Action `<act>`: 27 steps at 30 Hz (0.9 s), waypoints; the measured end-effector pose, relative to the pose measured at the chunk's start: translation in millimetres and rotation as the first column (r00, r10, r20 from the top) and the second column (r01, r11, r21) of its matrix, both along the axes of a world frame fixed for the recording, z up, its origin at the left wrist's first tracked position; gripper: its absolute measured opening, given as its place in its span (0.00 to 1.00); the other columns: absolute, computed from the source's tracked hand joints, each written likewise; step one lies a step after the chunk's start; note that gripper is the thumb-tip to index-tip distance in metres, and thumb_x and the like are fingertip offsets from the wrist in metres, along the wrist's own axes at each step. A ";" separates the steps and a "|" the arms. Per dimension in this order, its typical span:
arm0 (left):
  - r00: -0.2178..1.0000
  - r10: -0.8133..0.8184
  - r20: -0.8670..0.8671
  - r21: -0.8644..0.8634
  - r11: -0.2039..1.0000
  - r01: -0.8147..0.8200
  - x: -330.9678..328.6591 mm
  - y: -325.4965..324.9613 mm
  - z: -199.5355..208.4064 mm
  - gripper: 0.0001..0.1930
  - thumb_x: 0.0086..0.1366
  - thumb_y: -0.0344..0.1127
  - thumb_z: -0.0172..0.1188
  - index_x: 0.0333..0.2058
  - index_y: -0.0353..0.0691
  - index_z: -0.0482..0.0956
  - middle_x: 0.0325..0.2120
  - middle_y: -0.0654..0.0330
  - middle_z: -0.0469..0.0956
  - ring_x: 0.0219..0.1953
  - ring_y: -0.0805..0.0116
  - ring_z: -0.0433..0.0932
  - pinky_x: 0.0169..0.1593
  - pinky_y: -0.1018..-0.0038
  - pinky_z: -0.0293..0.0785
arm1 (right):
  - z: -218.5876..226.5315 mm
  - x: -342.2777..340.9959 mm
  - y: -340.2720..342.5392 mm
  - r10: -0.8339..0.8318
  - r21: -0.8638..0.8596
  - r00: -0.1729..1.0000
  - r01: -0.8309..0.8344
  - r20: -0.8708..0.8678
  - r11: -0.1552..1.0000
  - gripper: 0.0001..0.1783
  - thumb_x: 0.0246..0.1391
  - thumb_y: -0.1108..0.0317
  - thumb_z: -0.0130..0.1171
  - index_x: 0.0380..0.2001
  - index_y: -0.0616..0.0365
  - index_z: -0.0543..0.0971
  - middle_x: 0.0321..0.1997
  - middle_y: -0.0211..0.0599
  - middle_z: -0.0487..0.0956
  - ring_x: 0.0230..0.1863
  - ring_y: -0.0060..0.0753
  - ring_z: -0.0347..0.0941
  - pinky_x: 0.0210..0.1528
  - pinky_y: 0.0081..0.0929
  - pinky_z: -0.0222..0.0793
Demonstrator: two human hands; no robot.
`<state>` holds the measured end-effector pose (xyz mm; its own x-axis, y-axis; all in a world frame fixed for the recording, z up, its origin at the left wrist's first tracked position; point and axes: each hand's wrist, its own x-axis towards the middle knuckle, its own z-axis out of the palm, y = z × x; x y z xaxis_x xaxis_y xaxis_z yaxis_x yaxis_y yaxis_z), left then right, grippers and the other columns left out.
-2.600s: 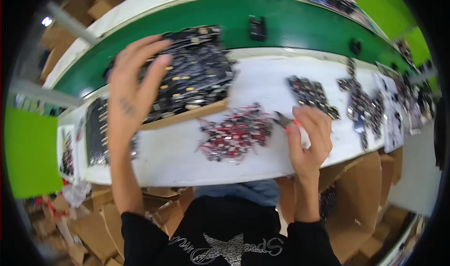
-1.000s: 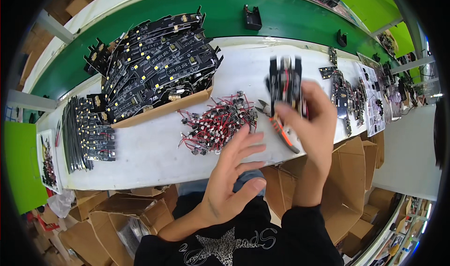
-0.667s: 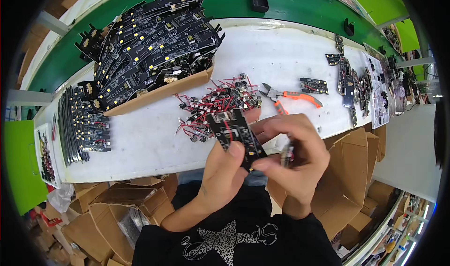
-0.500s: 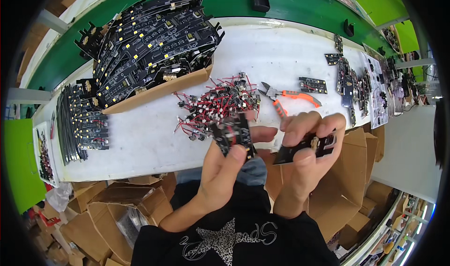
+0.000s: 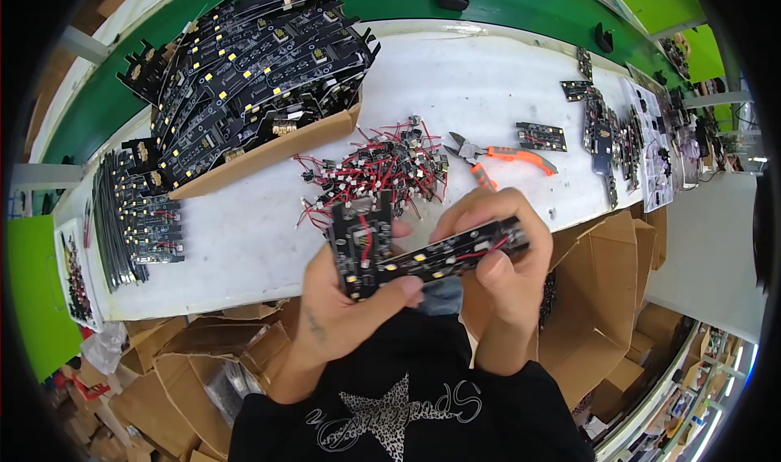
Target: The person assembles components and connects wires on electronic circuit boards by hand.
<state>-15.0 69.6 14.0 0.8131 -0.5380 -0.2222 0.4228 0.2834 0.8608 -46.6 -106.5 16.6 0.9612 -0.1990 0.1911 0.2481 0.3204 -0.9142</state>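
My left hand (image 5: 338,320) grips a black circuit board (image 5: 351,242) that stands roughly upright, a short red wire across its face. In my right hand (image 5: 521,291) is a longer black circuit board (image 5: 435,254) with yellow-white LEDs and another red wire near its right end. The long board slants down to the left, and its left end meets or overlaps the other board by my left thumb. Whether the two are joined, I cannot tell. Just beyond my hands lies a pile of small connectors with red and black wires (image 5: 382,169).
A cardboard tray (image 5: 268,154) heaped with circuit boards stands at the back left. Boards with black cables (image 5: 150,234) lie left of it. Orange-handled cutters (image 5: 521,154) and a loose board (image 5: 541,137) are right of the pile. Cardboard boxes (image 5: 598,299) stand below the table edge.
The right hand has moved left and turned its board over, so the LED side now shows. The left hand has shifted slightly left. The two boards, apart before, now meet.
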 end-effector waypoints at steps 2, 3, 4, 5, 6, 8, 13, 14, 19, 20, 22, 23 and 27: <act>1.000 -0.004 0.031 0.034 0.999 0.003 5.7 15.6 1.6 0.24 0.57 0.16 0.60 0.52 0.27 0.67 0.33 0.54 0.78 0.31 0.71 0.79 0.36 0.75 0.78 | 10.3 -3.0 -14.2 0.112 -0.083 0.991 -0.118 -0.074 0.990 0.15 0.45 0.73 0.66 0.37 0.70 0.78 0.36 0.42 0.79 0.36 0.29 0.74 0.40 0.28 0.69; 0.999 0.052 0.012 0.005 0.999 -0.052 7.2 19.7 3.1 0.24 0.56 0.15 0.60 0.52 0.26 0.68 0.32 0.54 0.79 0.30 0.70 0.79 0.35 0.75 0.78 | 15.3 -1.4 -16.5 0.116 -0.077 0.990 -0.122 -0.078 0.990 0.15 0.45 0.73 0.66 0.37 0.70 0.78 0.36 0.42 0.79 0.36 0.29 0.74 0.40 0.28 0.69; 0.997 0.075 0.022 0.019 0.997 -0.076 8.7 25.9 -1.3 0.24 0.55 0.15 0.60 0.52 0.26 0.68 0.31 0.54 0.79 0.29 0.69 0.80 0.35 0.75 0.78 | 18.9 1.0 -19.0 0.143 -0.216 0.983 -0.165 -0.112 0.963 0.15 0.45 0.73 0.67 0.36 0.69 0.79 0.35 0.41 0.80 0.35 0.29 0.74 0.39 0.27 0.68; 0.995 0.089 0.040 0.060 0.994 -0.091 10.6 30.1 -0.6 0.24 0.55 0.15 0.60 0.51 0.26 0.68 0.31 0.54 0.79 0.29 0.69 0.80 0.34 0.75 0.78 | 22.7 3.5 -20.1 0.165 -0.348 0.975 -0.208 -0.150 0.914 0.14 0.44 0.73 0.68 0.36 0.67 0.80 0.33 0.40 0.80 0.34 0.28 0.74 0.38 0.26 0.68; 0.993 0.100 0.058 0.100 0.989 -0.106 12.6 33.4 -0.1 0.24 0.55 0.15 0.60 0.51 0.26 0.68 0.30 0.53 0.79 0.28 0.69 0.80 0.34 0.75 0.78 | 27.8 6.0 -19.8 0.156 -0.421 0.967 -0.229 -0.201 0.878 0.12 0.43 0.73 0.69 0.33 0.65 0.80 0.30 0.39 0.79 0.31 0.27 0.73 0.35 0.24 0.67; 0.981 0.166 0.102 0.115 0.977 -0.177 13.6 38.6 -0.9 0.23 0.53 0.15 0.60 0.50 0.27 0.69 0.30 0.53 0.79 0.27 0.69 0.80 0.33 0.76 0.77 | 23.6 5.1 -20.5 0.157 -0.432 0.971 -0.222 -0.180 0.874 0.12 0.42 0.74 0.69 0.32 0.65 0.79 0.30 0.38 0.79 0.30 0.27 0.72 0.34 0.23 0.67; 0.980 0.153 0.128 0.170 0.970 -0.174 16.6 51.9 1.4 0.24 0.51 0.15 0.61 0.49 0.26 0.70 0.28 0.55 0.78 0.25 0.71 0.79 0.30 0.77 0.76 | 22.6 8.4 -20.5 0.212 -0.474 0.964 -0.265 -0.162 0.840 0.10 0.40 0.80 0.68 0.28 0.67 0.77 0.25 0.36 0.75 0.25 0.26 0.70 0.27 0.22 0.64; 0.982 0.131 0.138 0.180 0.971 -0.155 18.0 53.7 2.6 0.24 0.50 0.15 0.61 0.48 0.26 0.71 0.27 0.57 0.78 0.25 0.71 0.78 0.29 0.78 0.75 | 24.2 9.6 -21.2 0.215 -0.471 0.963 -0.268 -0.164 0.840 0.10 0.40 0.80 0.68 0.28 0.67 0.77 0.25 0.36 0.75 0.25 0.26 0.70 0.27 0.22 0.64; 0.990 0.039 0.139 0.268 0.960 -0.075 25.8 60.9 10.6 0.24 0.48 0.14 0.63 0.47 0.27 0.73 0.25 0.60 0.77 0.22 0.74 0.77 0.27 0.79 0.73 | 27.8 12.2 -21.6 0.364 -0.429 0.913 -0.407 -0.181 0.806 0.08 0.41 0.79 0.67 0.26 0.67 0.77 0.22 0.34 0.74 0.21 0.24 0.68 0.22 0.22 0.60; 0.990 0.008 0.144 0.311 0.949 -0.053 26.5 61.4 12.7 0.24 0.47 0.14 0.63 0.47 0.28 0.74 0.25 0.61 0.77 0.22 0.75 0.76 0.26 0.80 0.73 | 26.9 12.4 -22.2 0.367 -0.426 0.912 -0.411 -0.186 0.806 0.08 0.41 0.79 0.67 0.26 0.67 0.77 0.22 0.34 0.74 0.21 0.24 0.68 0.22 0.22 0.60; 0.990 0.026 0.136 0.312 0.948 -0.067 27.5 60.7 14.7 0.24 0.47 0.14 0.64 0.46 0.29 0.74 0.25 0.61 0.77 0.21 0.76 0.76 0.26 0.81 0.72 | 24.8 13.1 -23.1 0.390 -0.473 0.904 -0.426 -0.177 0.772 0.07 0.41 0.80 0.67 0.25 0.66 0.77 0.22 0.34 0.73 0.20 0.24 0.67 0.21 0.22 0.59; 0.993 0.017 0.117 0.315 0.948 -0.053 28.1 62.1 14.6 0.24 0.47 0.14 0.64 0.46 0.29 0.74 0.25 0.61 0.77 0.21 0.77 0.76 0.26 0.81 0.72 | 23.4 13.1 -22.2 0.393 -0.470 0.902 -0.430 -0.181 0.770 0.07 0.41 0.80 0.67 0.25 0.66 0.77 0.22 0.34 0.73 0.20 0.24 0.67 0.21 0.22 0.59; 0.997 0.003 0.080 0.318 0.948 -0.029 27.8 64.7 11.9 0.23 0.47 0.14 0.64 0.45 0.29 0.74 0.26 0.60 0.78 0.21 0.77 0.76 0.26 0.81 0.72 | 14.8 13.0 -18.8 0.400 -0.446 0.905 -0.422 -0.148 0.789 0.06 0.40 0.80 0.67 0.22 0.65 0.78 0.20 0.33 0.74 0.18 0.23 0.66 0.19 0.22 0.57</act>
